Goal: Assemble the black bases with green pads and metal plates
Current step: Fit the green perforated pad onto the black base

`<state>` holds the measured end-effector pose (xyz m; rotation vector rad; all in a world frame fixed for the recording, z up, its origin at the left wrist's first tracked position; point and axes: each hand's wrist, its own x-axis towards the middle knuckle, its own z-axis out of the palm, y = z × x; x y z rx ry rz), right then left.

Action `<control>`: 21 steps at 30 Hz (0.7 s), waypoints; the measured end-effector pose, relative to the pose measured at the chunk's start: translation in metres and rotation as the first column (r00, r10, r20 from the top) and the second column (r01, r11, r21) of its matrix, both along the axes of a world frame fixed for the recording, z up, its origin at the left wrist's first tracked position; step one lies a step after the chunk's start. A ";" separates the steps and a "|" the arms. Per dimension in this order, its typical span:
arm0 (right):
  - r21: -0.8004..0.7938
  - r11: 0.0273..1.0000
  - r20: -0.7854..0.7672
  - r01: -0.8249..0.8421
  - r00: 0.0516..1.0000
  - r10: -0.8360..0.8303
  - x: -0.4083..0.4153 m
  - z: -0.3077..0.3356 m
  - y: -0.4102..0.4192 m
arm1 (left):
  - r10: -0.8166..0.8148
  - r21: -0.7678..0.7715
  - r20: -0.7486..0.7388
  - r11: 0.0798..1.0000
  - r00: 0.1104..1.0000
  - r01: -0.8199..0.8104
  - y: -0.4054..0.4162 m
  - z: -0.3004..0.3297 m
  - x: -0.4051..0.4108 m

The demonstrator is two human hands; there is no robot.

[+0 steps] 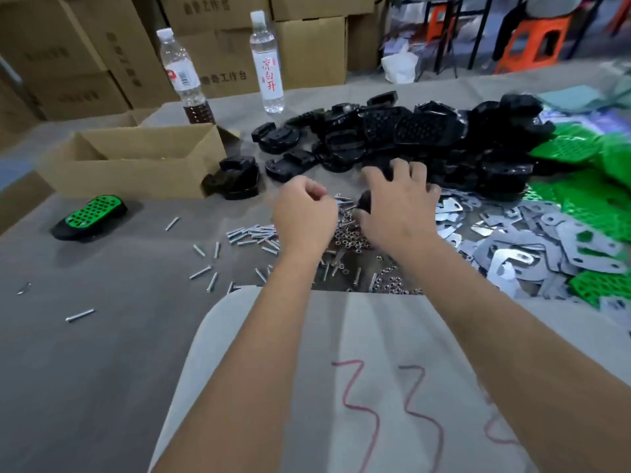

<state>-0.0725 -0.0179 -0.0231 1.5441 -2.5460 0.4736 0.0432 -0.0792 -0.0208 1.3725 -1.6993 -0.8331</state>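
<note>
While both forearms reach forward over the grey table (102,353), the left hand (304,213) hovers above the scattered bolts (252,233) and nuts (348,237) with its fingers curled inward; whether it pinches a small part cannot be told. Close beside it but apart, the right hand (399,203) has its fingers spread and bent over a dark rounded object (367,202), mostly hidden beneath the palm; its hold cannot be told. Black bases (392,134) lie heaped just beyond the hands, green pads (580,148) lie at far right, and metal plates (532,240) are piled to the right of the nuts. One base fitted with a green pad (90,216) lies alone at left, near an open cardboard box (136,165) and two water bottles (268,63).
</note>
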 end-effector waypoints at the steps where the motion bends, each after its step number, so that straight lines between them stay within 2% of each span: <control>1: 0.105 0.994 0.002 -0.013 1.000 0.013 -0.009 -0.001 0.003 | -0.063 0.037 0.041 0.997 0.997 0.061 0.004 -0.003 -0.013; 2: 0.157 0.987 0.006 -0.046 0.999 0.045 -0.015 -0.003 0.006 | -0.117 0.067 0.077 0.991 0.990 0.112 0.008 -0.005 -0.023; 4: 0.130 0.986 -0.028 -0.108 0.993 0.113 -0.024 -0.003 0.012 | -0.181 0.089 0.106 0.981 0.978 0.172 0.014 -0.007 -0.040; 7: 0.146 0.982 -0.166 -0.121 0.975 0.144 -0.030 0.001 0.016 | -0.166 0.079 0.112 0.984 0.980 0.157 0.017 -0.003 -0.052; 9: 0.143 0.983 -0.161 -0.116 0.977 0.139 -0.034 0.004 0.020 | -0.121 0.067 0.025 0.991 0.992 0.119 0.019 -0.001 -0.057; 10: 0.077 0.990 -0.085 -0.118 0.989 0.124 -0.036 0.006 0.022 | -0.085 0.062 -0.069 0.994 0.994 0.089 0.021 0.000 -0.058; 12: -0.186 0.979 0.247 -0.084 0.960 0.129 -0.045 0.009 0.032 | -0.069 0.012 -0.241 0.997 0.968 0.074 0.027 0.001 -0.061; 13: -0.333 0.942 0.455 -0.032 0.870 0.191 -0.051 0.009 0.038 | -0.116 -0.066 -0.243 0.992 0.963 0.103 0.030 -0.001 -0.063; 14: -0.445 0.894 0.605 0.044 0.751 0.264 -0.058 0.009 0.043 | -0.197 -0.164 -0.178 0.972 0.964 0.168 0.033 -0.003 -0.065; 15: -0.499 0.860 0.684 0.106 0.658 0.316 -0.064 0.009 0.049 | -0.287 -0.241 -0.072 0.934 0.955 0.262 0.036 -0.004 -0.067; 16: -0.515 0.846 0.724 0.141 0.600 0.341 -0.070 0.010 0.055 | -0.364 -0.281 0.031 0.891 0.931 0.358 0.039 -0.006 -0.072; 18: -0.532 0.829 0.740 0.172 0.571 0.356 -0.080 0.011 0.066 | -0.451 -0.317 0.163 0.819 0.878 0.479 0.044 -0.006 -0.084; 21: -0.501 0.832 0.775 0.240 0.552 0.307 -0.100 0.010 0.079 | -0.485 -0.310 0.156 0.803 0.861 0.509 0.049 0.000 -0.105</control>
